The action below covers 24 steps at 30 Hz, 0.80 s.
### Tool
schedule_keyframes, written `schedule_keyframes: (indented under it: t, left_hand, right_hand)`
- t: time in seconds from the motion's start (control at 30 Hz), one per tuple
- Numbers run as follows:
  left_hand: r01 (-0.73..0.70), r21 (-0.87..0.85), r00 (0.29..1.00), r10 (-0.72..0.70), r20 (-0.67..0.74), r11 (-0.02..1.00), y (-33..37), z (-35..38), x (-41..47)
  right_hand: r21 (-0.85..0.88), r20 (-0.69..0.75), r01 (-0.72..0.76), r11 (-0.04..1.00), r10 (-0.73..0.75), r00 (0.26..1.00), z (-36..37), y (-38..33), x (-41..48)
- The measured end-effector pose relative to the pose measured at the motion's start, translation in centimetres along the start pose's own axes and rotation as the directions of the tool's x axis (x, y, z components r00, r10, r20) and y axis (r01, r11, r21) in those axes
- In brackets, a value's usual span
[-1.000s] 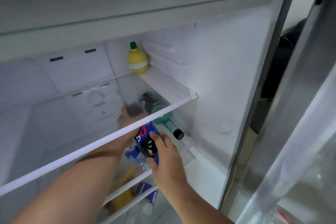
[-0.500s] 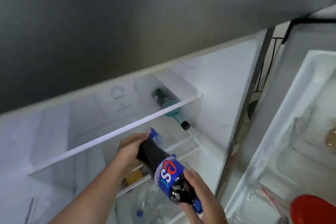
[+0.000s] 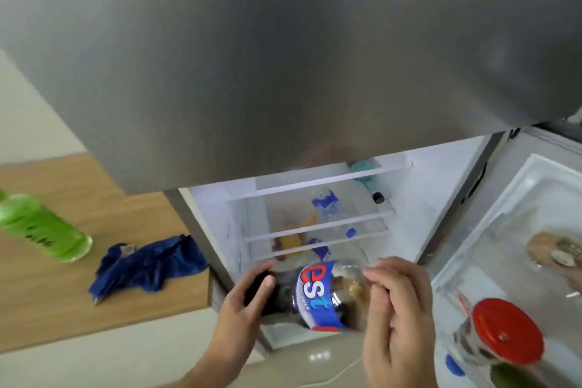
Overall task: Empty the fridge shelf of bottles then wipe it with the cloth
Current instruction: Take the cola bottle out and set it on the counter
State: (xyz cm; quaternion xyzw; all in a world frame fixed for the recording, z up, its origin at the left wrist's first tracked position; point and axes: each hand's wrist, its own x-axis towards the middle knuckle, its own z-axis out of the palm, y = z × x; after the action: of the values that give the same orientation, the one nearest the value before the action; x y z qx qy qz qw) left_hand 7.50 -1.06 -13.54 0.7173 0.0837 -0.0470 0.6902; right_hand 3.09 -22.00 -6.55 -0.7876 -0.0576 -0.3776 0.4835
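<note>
A dark cola bottle with a blue label is held lying sideways in front of the open fridge, below the level of the shelves, its long axis running left to right and tilted slightly down toward the right. Which end carries the cap cannot be told, as both ends are covered. The left hand is wrapped around the dark end, fingers curled on it and thumb across the front; the right hand is closed over the clearer end, fingers together against the plastic. Inside, the top glass shelf is seen edge-on, with a teal bottle lying on it near the right wall, black cap toward the front. To the left, a wooden counter carries a crumpled blue cloth close to its right edge and a green bottle, with bare wood between and before them. A red-lidded jar sits in the open door at right.
</note>
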Motion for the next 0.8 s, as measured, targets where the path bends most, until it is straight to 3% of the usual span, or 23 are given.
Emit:
schedule_keyframes:
  t: [0.17, 0.43, 0.8]
  left_hand:
    - [-0.111, 0.001, 0.988, 0.111, -0.107, 0.994, 2.5, -4.5, -6.0]
    - [-0.164, -0.052, 0.955, 0.145, -0.26, 0.985, 6.1, -12.8, -8.8]
    - [-0.084, 0.014, 0.899, 0.082, -0.43, 0.996, 5.4, -30.8, -6.1]
  right_hand:
    - [0.136, 0.112, 0.138, 0.981, -0.154, 0.982, 3.2, -7.8, 4.3]
    - [0.319, 0.21, 0.287, 0.903, -0.362, 0.908, 12.5, -19.4, 7.1]
    - [0.461, 0.315, 0.275, 0.844, -0.445, 0.838, 33.1, -30.9, 4.2]
